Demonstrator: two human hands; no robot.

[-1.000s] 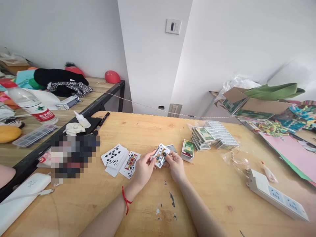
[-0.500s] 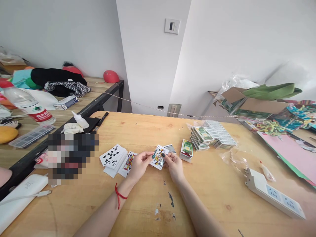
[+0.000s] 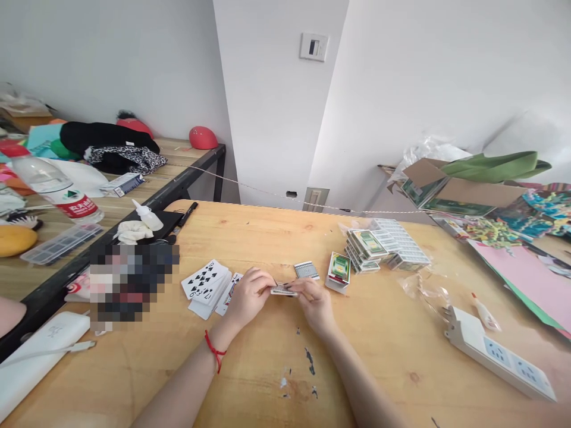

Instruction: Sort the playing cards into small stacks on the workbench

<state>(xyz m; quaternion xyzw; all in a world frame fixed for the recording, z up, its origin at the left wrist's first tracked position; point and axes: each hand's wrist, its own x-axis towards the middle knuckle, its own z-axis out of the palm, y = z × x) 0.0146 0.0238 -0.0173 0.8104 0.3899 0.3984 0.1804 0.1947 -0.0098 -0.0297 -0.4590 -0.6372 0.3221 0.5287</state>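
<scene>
At table [image 3: 241, 380], held cards [image 3: 284, 292], card [image 3: 201, 282] reading "9"

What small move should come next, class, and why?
Perhaps tilt the held card or cards until a face shows: the left hand and right hand pinch them nearly edge-on, so none can be read, whereas the spade cards lie face up.

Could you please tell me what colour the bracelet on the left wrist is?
The bracelet is red; it shows best in the head view.
</scene>
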